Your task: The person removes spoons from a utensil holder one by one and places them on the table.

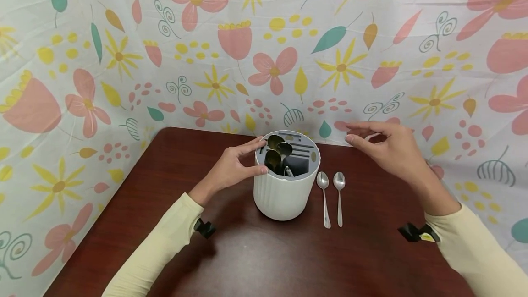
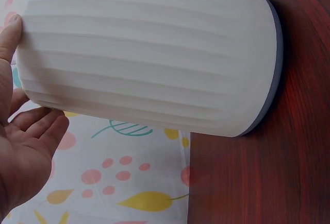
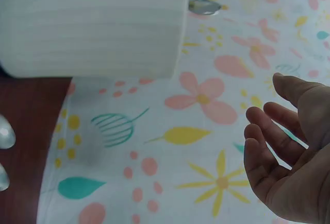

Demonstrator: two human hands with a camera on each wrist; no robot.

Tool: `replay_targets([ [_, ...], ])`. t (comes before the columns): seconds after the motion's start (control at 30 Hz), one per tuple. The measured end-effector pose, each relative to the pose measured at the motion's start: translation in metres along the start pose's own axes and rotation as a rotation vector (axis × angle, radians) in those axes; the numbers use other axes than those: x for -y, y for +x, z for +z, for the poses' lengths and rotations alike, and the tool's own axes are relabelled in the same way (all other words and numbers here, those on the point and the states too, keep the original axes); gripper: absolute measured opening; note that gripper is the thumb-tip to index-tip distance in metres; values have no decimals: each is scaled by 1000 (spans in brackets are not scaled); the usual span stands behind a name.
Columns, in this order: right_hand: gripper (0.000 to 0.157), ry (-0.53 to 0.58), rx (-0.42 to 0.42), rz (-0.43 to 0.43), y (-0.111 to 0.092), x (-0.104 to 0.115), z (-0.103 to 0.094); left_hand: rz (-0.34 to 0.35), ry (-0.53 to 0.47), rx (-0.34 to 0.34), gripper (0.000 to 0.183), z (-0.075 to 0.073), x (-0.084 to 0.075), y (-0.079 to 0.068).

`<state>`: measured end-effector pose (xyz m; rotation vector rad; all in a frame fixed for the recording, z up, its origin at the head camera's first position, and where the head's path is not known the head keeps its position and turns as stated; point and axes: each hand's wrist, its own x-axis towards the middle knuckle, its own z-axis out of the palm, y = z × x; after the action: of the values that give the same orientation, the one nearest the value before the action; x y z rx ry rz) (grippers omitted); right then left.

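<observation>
A white ribbed utensil holder (image 1: 282, 196) with a grey slotted top stands upright on the table. Several dark spoons (image 1: 273, 159) show their bowls in its left compartment, and a slim silver handle end (image 1: 288, 171) sits beside them. My left hand (image 1: 233, 166) holds the holder at its left rim, thumb at the front and fingers towards the back. To the right of the holder, my right hand (image 1: 385, 148) is raised in the air, fingers loosely bent with nothing in them. Two silver spoons, the nearer one (image 1: 323, 198) and the outer one (image 1: 339, 198), lie side by side right of the holder.
The dark reddish-brown wooden table (image 1: 264, 260) ends at the back against a white curtain (image 1: 272, 26) printed with flowers and leaves. The curtain also lines the left and right sides. Black straps (image 1: 205, 228) are worn at both wrists.
</observation>
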<state>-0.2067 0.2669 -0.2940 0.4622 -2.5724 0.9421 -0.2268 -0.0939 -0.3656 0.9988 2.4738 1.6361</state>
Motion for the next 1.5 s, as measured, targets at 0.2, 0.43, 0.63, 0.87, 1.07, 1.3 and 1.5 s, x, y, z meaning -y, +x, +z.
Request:
replay_targets([
  [0.2,24,66,2,17,11,20,6,-4,-13,1,65,1,1,0],
  [0.43,20,164,-5,-34,19,30,24,3,-37,1,66,1,6,2],
  [0.63,19,177,-23,-95,21,31,42,4,-39,2,66,1,7,2],
  [0.87,19,247,32,-127,20,44,56,7,-26,-2,66,1,5,2],
  [1.07,20,260,52,-172,16,64,62,8,-17,-5,66,1,2,1],
  [1.3,20,243,64,-164,15,70,72,2,-25,-6,66,1,4,1],
  [1.5,22,238,84,-165,16,56,85,6,-20,-9,65,2,2,1],
])
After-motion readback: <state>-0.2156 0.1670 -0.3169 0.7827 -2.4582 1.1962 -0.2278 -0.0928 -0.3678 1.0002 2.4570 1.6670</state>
